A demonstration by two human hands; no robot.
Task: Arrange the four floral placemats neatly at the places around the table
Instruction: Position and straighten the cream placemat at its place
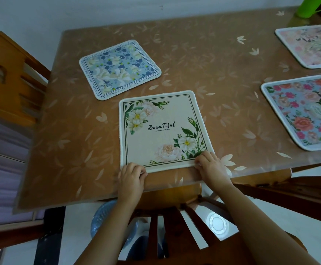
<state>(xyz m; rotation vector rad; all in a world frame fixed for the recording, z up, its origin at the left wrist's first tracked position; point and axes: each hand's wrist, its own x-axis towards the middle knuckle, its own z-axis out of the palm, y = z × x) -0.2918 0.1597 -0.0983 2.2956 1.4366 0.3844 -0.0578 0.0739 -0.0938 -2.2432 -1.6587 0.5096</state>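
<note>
Your forearms are reaching up from the bottom of the frame over a wooden chair back (176, 226), and both hands are pinching the near edge of the cream "Beautiful" placemat (161, 131) — left hand (132, 176) at its lower left corner, right hand (211, 165) at its lower right. That mat is lying flat at the centre, close to the bench (69, 150) edge. The blue-white placemat (119, 68) is sitting tilted at upper left — the pale pink placemat (308, 46) and the rose-print placemat (303, 111) are lying at the right edge.
</note>
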